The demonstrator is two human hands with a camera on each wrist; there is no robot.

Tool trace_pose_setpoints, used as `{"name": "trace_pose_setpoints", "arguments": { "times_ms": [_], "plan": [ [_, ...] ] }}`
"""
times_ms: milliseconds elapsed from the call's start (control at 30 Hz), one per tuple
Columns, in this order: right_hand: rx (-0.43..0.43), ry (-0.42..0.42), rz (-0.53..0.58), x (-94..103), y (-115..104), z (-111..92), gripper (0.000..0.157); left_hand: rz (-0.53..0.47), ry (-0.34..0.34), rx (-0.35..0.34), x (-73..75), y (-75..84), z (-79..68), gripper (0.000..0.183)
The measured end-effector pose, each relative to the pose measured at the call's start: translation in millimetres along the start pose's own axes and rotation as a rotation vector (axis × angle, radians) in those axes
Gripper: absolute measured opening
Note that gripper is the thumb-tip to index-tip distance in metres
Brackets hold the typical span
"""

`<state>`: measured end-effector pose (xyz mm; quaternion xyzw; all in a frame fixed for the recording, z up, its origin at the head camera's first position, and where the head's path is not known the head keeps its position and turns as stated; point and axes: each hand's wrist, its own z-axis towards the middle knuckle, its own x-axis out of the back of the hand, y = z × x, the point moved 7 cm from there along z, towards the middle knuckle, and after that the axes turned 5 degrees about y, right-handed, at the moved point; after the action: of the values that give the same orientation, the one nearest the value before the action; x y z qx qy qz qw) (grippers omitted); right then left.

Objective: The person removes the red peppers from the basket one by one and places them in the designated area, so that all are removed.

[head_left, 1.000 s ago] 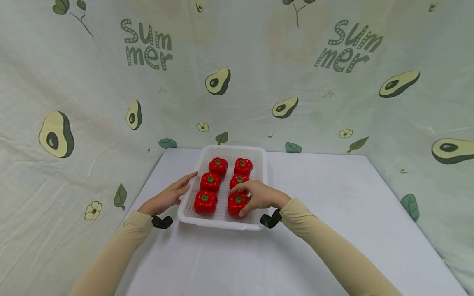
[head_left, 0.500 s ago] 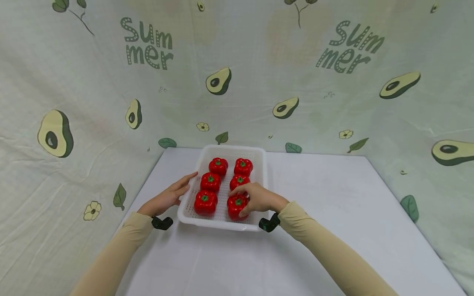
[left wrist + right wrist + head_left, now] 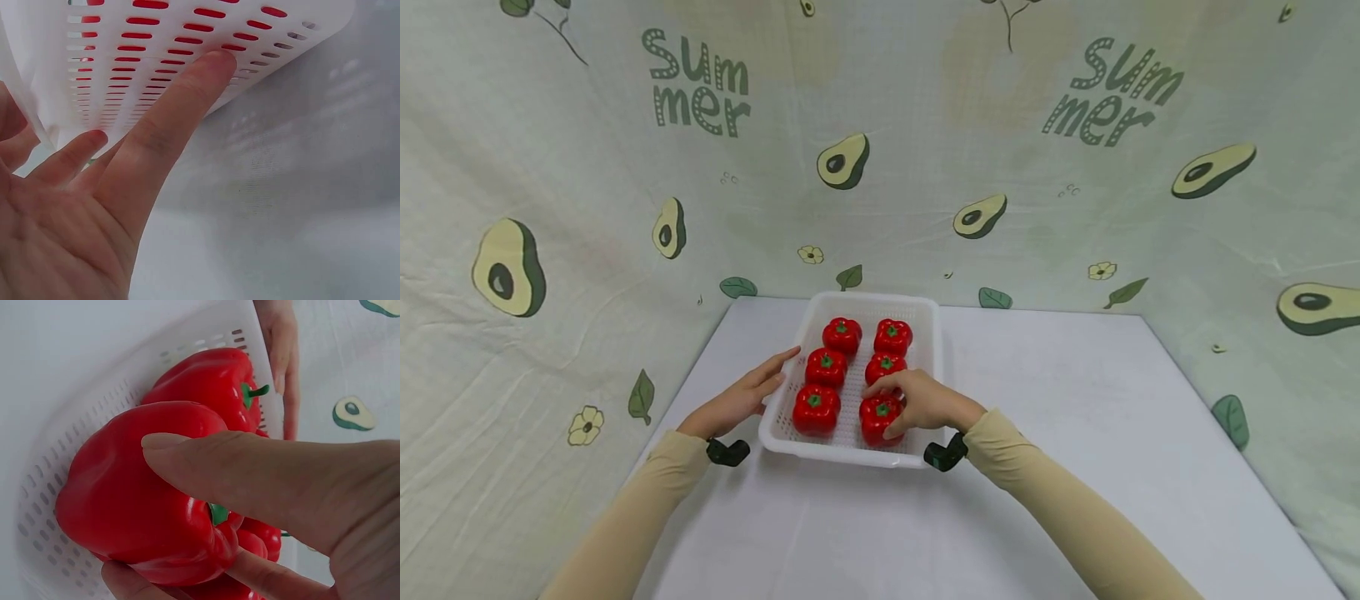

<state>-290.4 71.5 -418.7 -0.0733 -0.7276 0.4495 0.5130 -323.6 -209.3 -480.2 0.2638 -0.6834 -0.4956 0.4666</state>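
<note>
Head view: the right hand (image 3: 925, 400) curls thumb and fingers round the near-right pepper (image 3: 875, 421) in the basket (image 3: 842, 453), whose side the left hand (image 3: 735, 406) touches, fingers extended; glossy skin could slip, knocking the pepper behind (image 3: 885, 365).

Head view looks down and forward; both wrist views, close up, share the basket (image 3: 850, 455)

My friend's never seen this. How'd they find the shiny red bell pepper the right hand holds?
Start at the white table, then find the white plastic basket with slotted walls. Inside are two rows of three blocky red bell peppers; in the head view, go to the right row's nearest pepper. Only that one is gripped by the right hand.
</note>
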Motion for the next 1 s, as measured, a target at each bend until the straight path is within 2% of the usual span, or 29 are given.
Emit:
{"name": "trace_pose_setpoints", "arguments": {
  "times_ms": [567, 700, 1000],
  "plan": [
    [-0.019, 0.037, 0.052, 3.1, 4.3, 0.5, 0.058, 0.028, 0.046, -0.037, -0.4, -2.5, -0.8, 0.063],
    [-0.032, 0.056, 0.079, 7.5, 2.7, -0.6, 0.059, 0.031, 0.051, -0.036, -0.4, -2.9, -0.5, 0.063],
    [0.003, 0.074, 0.131, 22.8, -7.8, -4.5, 0.059, 0.025, 0.050, -0.045, -0.4, -2.2, 1.1, 0.062]
  ]
}}
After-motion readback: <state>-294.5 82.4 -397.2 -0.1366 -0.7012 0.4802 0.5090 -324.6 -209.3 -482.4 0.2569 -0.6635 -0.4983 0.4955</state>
